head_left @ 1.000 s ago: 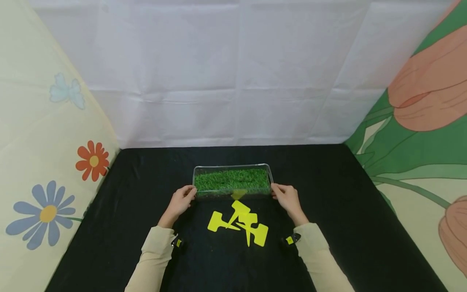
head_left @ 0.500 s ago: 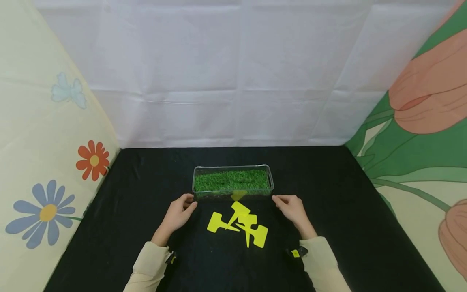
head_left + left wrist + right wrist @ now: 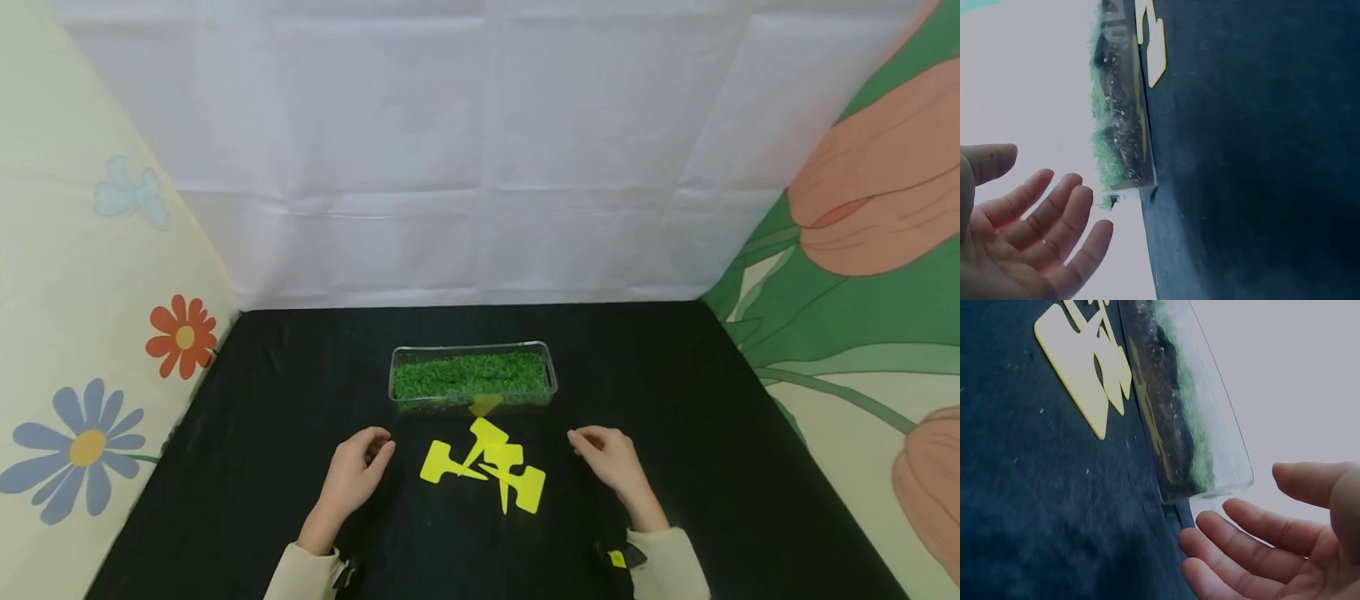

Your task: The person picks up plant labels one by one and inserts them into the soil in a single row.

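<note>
A clear plastic box (image 3: 551, 375) stands on the black cloth in front of me. Green grass (image 3: 468, 377) fills it, and dark soil (image 3: 1172, 425) shows through its side in the right wrist view. Just before the box lie several yellow T-shaped plant labels (image 3: 530, 489), partly overlapping. My left hand (image 3: 348, 475) is left of the labels, fingers loosely bent, holding nothing. On the other side my right hand (image 3: 613, 462) hovers with relaxed fingers and nothing in it. Both hands are apart from the box and the labels.
Black cloth (image 3: 225, 500) covers the table. A white sheet (image 3: 480, 167) hangs behind it. Flower-printed cloths stand at the left (image 3: 45, 292) and right (image 3: 862, 383) sides. The front wall of the box shows a yellow reflection (image 3: 485, 405).
Both hands have let go of the box's front corners and drawn back toward me, moving slightly outward. The box and the labels stay in place on the cloth.
</note>
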### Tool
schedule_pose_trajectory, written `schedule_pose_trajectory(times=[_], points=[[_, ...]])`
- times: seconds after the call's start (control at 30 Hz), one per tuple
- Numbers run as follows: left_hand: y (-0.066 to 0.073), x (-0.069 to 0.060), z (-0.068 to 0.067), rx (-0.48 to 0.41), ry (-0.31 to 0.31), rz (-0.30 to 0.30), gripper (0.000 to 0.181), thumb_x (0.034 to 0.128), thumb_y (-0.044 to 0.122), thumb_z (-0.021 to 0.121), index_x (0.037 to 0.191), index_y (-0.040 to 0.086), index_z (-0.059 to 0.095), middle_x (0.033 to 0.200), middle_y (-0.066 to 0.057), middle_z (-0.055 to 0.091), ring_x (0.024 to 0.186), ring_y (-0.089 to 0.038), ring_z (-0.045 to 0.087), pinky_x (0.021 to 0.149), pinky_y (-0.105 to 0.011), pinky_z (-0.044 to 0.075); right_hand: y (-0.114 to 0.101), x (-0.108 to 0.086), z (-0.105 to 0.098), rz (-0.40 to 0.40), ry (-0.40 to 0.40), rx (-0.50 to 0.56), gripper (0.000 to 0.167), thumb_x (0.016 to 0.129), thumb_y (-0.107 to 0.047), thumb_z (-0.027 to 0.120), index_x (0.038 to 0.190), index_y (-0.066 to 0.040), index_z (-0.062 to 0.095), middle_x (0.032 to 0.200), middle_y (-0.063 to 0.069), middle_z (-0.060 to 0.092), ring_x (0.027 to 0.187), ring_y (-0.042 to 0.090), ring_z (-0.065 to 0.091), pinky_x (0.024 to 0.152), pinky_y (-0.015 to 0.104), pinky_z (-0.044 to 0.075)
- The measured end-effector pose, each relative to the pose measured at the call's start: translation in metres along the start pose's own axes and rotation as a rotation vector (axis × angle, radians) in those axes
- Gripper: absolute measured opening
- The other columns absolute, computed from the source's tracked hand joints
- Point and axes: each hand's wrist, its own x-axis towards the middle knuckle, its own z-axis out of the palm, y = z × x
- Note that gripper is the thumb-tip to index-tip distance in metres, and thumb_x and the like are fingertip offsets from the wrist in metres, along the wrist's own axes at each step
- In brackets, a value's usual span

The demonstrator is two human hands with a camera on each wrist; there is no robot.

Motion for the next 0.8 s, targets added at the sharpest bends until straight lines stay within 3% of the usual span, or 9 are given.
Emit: schedule_pose_trajectory(times=[0.37,0.63,0.8], points=[[0.0,-0.009,0.007,0.016,-0.039,0.048,0.01,0.0847,0.006,0.063,0.094,0.003,0.063,0.078,0.004,0.057,0.067,-0.008,0.052,0.06,-0.025,0.046,-0.004,-0.011,0.006,-0.011,-0.007,0.007,0.016,0.087,-0.015,0.062,0.09,0.0,0.068,0.08,0.006,0.066,0.069,0.019,0.061,0.059,0.028,0.046],[-0.001,-0.009,0.007,0.01,-0.016,0.037,0.011,0.0845,0.006,0.063,0.095,0.002,0.063,0.08,0.002,0.058,0.067,-0.009,0.052,0.06,-0.026,0.047,-0.009,-0.006,0.017,-0.083,-0.057,-0.022,0.008,0.085,-0.01,0.064,0.086,-0.004,0.069,0.069,0.001,0.061,0.057,0.012,0.052,0.052,0.026,0.042],[-0.003,-0.011,0.007,0.017,-0.011,0.033,0.011,0.0845,0.006,0.063,0.095,0.002,0.063,0.08,0.002,0.058,0.068,-0.009,0.052,0.061,-0.026,0.047,-0.016,-0.002,0.027,-0.188,-0.113,-0.072,0.006,0.083,-0.009,0.064,0.084,-0.005,0.069,0.07,-0.002,0.061,0.055,0.008,0.05,0.051,0.025,0.042]])
